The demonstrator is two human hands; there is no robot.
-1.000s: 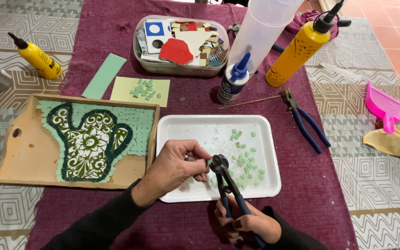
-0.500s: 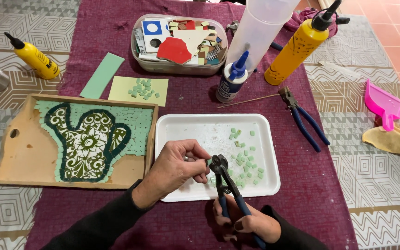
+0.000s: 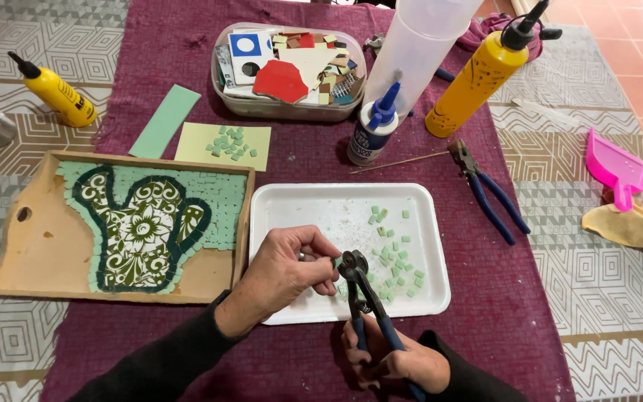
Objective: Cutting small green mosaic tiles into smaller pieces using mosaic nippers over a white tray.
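The small green tile piece (image 3: 336, 261) sits pinched at the fingertips of our left hand (image 3: 284, 272), right against the round jaws of the tile nippers (image 3: 354, 266), over the near left part of the white tray (image 3: 321, 212). Our left thumb and forefinger are drawn together on the piece, the other fingers curled beside them. Our right hand (image 3: 394, 363) is wrapped around the nippers' blue handles, fingers closed on them, just off the tray's near edge. Loose green tile bits (image 3: 394, 257) lie scattered in the tray to the right of the nippers. The wooden board with the teapot mosaic (image 3: 139, 223) lies just left of the tray.
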